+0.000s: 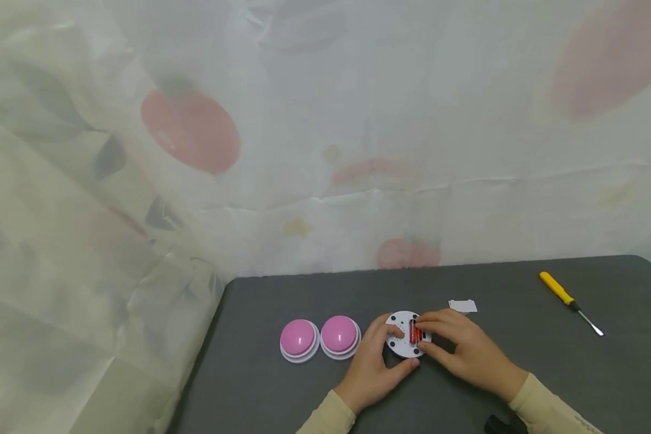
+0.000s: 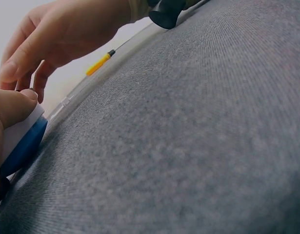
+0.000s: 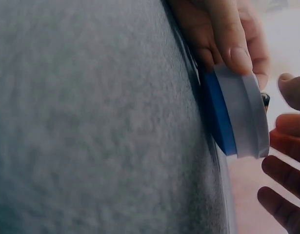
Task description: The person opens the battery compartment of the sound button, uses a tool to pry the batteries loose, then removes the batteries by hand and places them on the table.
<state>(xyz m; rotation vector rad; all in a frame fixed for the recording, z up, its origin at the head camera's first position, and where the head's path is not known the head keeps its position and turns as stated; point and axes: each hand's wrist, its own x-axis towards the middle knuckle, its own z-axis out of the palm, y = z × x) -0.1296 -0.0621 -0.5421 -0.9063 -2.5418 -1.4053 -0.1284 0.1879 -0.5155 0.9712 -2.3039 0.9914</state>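
A round white-based push button (image 1: 396, 346) lies face down, its blue dome (image 3: 219, 114) underneath. My left hand (image 1: 371, 367) grips it by the rim, the thumb on the near side. Red batteries (image 1: 413, 333) show in its uncovered compartment. My right hand (image 1: 466, 349) holds its fingertips and thumb at the compartment, close by the batteries. In the right wrist view a battery end (image 3: 265, 100) sticks up past the base, and the right fingers (image 3: 286, 175) are spread apart. Whether they touch the battery, I cannot tell.
Two pink-domed push buttons (image 1: 298, 337) (image 1: 339, 334) stand left of my left hand. A small white cover (image 1: 463, 306) lies beyond my right hand. Farther right is a yellow-handled screwdriver (image 1: 557, 288). A black object (image 1: 496, 425) sits near my right wrist. Patterned sheeting (image 1: 314, 150) hangs behind the grey table.
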